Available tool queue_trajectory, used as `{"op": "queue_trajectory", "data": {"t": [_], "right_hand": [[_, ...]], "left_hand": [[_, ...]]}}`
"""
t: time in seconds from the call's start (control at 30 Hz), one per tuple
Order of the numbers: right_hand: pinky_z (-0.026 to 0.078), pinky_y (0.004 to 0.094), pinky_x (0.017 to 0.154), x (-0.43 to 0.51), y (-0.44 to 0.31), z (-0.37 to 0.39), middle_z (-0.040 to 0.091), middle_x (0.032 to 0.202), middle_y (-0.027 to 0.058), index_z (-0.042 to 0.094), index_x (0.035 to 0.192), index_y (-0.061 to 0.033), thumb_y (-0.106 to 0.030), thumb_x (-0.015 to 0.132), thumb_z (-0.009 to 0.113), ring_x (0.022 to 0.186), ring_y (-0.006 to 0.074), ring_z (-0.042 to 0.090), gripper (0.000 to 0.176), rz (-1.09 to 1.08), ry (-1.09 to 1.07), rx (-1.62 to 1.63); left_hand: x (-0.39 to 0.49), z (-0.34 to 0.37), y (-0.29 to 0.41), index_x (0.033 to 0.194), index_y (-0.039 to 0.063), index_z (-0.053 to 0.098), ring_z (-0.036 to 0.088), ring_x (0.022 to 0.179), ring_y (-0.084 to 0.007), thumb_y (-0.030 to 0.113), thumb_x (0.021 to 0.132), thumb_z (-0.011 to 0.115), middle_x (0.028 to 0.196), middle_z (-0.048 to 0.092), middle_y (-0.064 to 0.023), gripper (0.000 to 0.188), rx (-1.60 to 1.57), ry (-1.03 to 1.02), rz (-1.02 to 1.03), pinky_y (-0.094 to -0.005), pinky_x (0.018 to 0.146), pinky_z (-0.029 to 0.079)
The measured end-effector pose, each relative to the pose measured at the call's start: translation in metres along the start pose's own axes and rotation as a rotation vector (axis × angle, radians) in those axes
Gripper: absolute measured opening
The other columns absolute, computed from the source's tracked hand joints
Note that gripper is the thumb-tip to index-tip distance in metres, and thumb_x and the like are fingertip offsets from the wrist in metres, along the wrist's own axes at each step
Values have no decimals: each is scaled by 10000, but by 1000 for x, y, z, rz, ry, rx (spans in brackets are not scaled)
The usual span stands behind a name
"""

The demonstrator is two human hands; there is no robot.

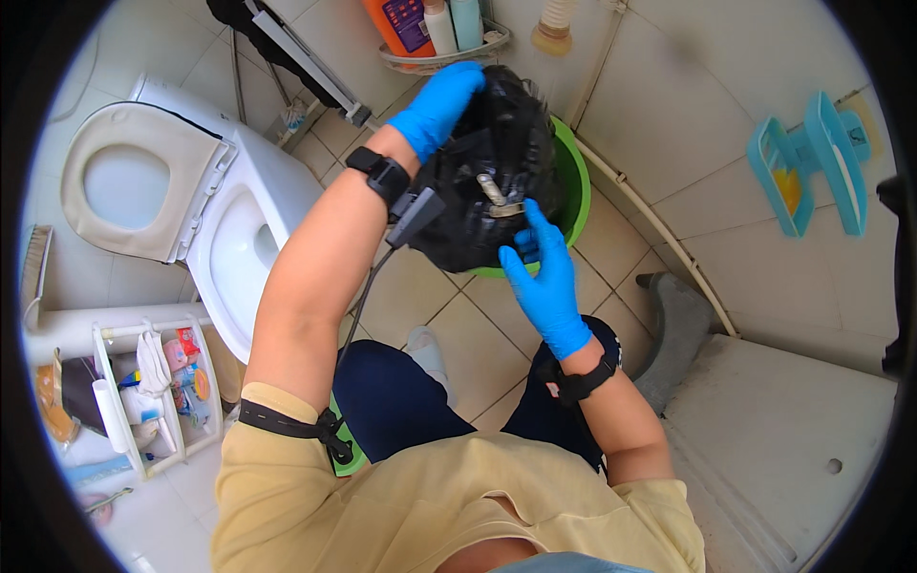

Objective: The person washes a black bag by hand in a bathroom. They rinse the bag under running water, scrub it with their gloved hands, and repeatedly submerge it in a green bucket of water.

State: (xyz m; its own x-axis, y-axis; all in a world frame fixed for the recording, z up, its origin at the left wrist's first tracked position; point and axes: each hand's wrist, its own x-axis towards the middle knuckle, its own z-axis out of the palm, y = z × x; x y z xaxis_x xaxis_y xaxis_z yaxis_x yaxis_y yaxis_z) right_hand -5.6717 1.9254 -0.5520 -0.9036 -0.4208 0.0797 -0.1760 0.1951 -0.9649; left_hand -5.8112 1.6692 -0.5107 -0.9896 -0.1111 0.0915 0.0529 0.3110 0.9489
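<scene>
A black plastic bag [494, 154], bulging and crinkled, is spread over a green plastic basin [575, 193] on the floor. My left hand [443, 107], in a blue glove, grips the bag's upper left side, with its fingertips partly hidden by the folds. Two short pale pieces [492, 190] show against the black plastic; what they are is unclear. At the bag's lower right edge is my right hand [544, 286], also gloved in blue. Its thumb and fingers are apart, and the index fingertip reaches close to the lower pale piece.
To the left stands a white toilet [247, 236] with its padded seat [79, 183] raised. Above the basin, a corner shelf [494, 43] carries several bottles. A turquoise soap holder [802, 165] hangs on the right wall. A rack [215, 401] of toiletries sits lower left.
</scene>
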Motion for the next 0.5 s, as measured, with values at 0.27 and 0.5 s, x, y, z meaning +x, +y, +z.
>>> {"op": "queue_trajectory", "data": {"t": [0.27, 0.5], "right_hand": [[227, 485, 1167, 66, 32, 59, 243, 1535, 302, 226, 1510, 28, -328, 915, 649, 1420, 465, 240, 812, -234, 76, -66], [189, 605, 1139, 59, 89, 62, 176, 1574, 277, 122, 1560, -76, -532, 902, 595, 1438, 480, 195, 929, -32, -206, 55]], "left_hand": [[-11, -28, -21, 845, 96, 647, 522, 707, -129, 230, 881, 511, 828, 623, -32, 194, -79, 24, -535, -265, 672, 410], [-31, -28, -17, 899, 72, 650, 519, 756, -129, 229, 875, 510, 820, 598, -20, 211, -115, -103, -540, -278, 727, 424]]}}
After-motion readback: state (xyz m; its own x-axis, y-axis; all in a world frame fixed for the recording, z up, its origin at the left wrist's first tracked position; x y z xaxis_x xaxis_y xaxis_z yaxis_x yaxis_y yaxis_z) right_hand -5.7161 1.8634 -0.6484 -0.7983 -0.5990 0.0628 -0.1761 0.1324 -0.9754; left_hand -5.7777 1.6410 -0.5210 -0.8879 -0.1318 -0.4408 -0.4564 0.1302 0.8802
